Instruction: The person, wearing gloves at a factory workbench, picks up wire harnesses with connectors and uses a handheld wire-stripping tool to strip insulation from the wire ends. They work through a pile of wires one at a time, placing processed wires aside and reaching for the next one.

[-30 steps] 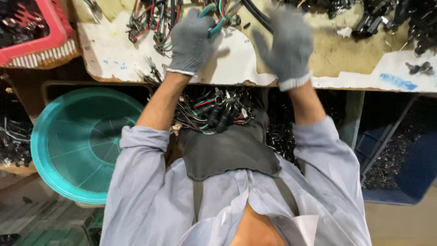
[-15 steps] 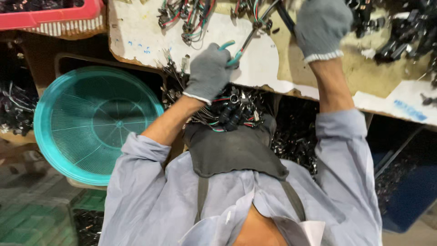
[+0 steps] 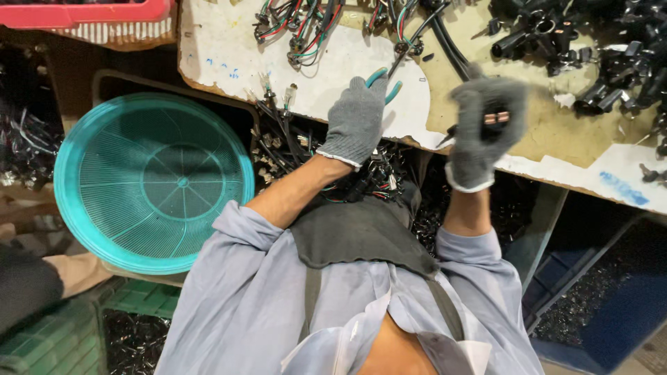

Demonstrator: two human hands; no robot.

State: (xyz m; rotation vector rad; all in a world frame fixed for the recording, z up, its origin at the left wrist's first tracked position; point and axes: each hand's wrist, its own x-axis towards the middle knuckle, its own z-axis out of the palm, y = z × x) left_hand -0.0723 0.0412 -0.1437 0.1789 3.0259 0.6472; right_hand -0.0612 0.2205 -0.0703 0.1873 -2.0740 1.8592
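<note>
Both hands wear grey knit gloves. My left hand (image 3: 358,118) grips teal-handled cutters (image 3: 388,78) whose tip points toward a bundle of coloured wires (image 3: 306,31) lying on the worn white bench top (image 3: 222,48). My right hand (image 3: 486,125), blurred with motion, is closed on a small black connector (image 3: 495,118) with copper-coloured contacts, lifted above the bench edge. A black cable (image 3: 445,42) runs just above that hand.
A teal round mesh basket (image 3: 153,180) sits lower left. More wire pieces (image 3: 292,149) fill a bin under the bench edge. Black connectors (image 3: 597,48) are heaped at the upper right. A pink crate (image 3: 90,14) stands upper left, a blue bin (image 3: 604,305) lower right.
My right hand has come back from the wires toward me, now holding a black connector. My left hand with the cutters stays at the bench edge. The view has shifted.
</note>
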